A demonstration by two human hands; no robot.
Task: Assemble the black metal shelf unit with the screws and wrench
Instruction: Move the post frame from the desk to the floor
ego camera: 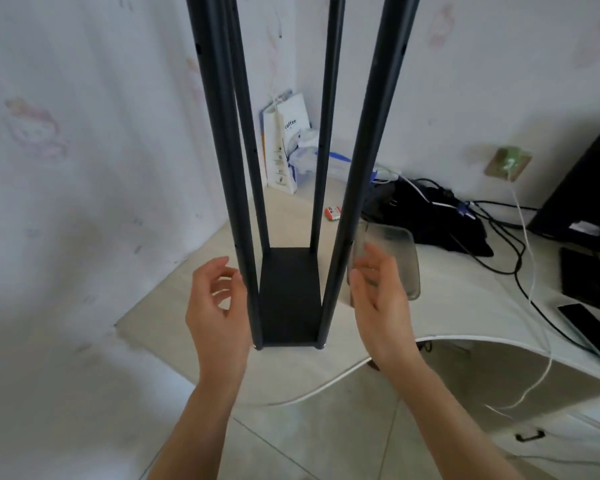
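Filling the centre of the frame from the top edge down, the black metal shelf unit (289, 296) stands upright on the pale tabletop (465, 306), four posts rising from a single bottom shelf plate at lower centre; I judge it stands this way so the upper shelves can go on next, since small holes show along the posts. It sits near the tabletop's front edge, within my easy reach. My left hand (219, 306) hovers just beside the front-left post (229, 168), fingers loosely curled and apart, gripping nothing. My right hand (378, 296) hangs just beside the front-right post (357, 168), fingers relaxed and spread, also holding nothing; I read both as poised to steady or test the frame. Behind the right hand lies a translucent phone case (402, 258). Further back at centre, a white paper bag (284, 140) leans against the wall. I can see neither screws nor wrench.
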